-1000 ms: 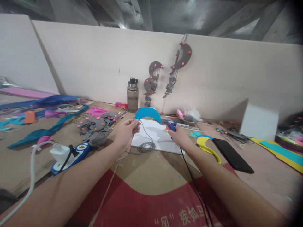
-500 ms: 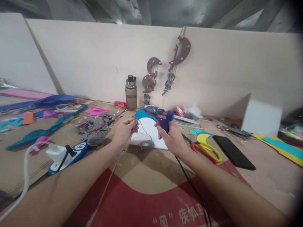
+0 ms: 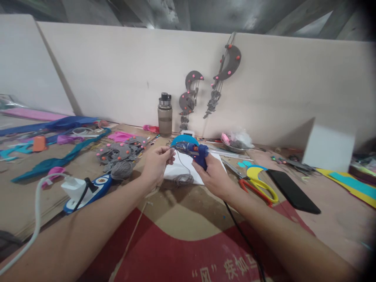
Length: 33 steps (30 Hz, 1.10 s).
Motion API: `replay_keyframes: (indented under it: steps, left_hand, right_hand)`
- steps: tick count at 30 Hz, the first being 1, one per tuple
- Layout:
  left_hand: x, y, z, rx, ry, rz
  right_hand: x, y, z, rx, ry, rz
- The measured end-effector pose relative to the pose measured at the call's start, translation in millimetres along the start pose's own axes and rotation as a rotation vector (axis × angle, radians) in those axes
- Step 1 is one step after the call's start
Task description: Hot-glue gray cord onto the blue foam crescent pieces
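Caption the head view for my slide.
Left hand pinches gray yarn while the right hand points a blue hot-glue gun toward it.

Pale Chinese lettering [image 3: 230, 267] on cardboard [image 3: 176, 219]
The red printed part [image 3: 164, 250] carries “风” 疾如, with one further character at right too unclear to read; the round emblem [image 3: 103, 180] on the blue-and-white power strip [image 3: 99, 188] is illegible.
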State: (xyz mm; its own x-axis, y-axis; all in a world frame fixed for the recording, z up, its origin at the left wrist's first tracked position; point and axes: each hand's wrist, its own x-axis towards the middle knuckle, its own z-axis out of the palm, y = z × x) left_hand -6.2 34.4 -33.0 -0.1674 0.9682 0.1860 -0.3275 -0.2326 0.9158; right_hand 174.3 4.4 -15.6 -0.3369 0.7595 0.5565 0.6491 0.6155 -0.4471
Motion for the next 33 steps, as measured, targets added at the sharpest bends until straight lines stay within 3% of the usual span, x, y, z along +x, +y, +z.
replay_keyframes:
  steps: [17, 33]
  left_hand:
    - [1.6, -0.5, -0.2, 0.036, 0.041, 0.033]
    - [6.9, -2.4, -5.7, -0.004, -0.001, 0.056]
  right_hand:
    - [-0.6, 0.4, 1.1, -0.073, -0.040, 0.006]
    - [-1.4, 4.0, 2.6, -0.087, -0.024, 0.016]
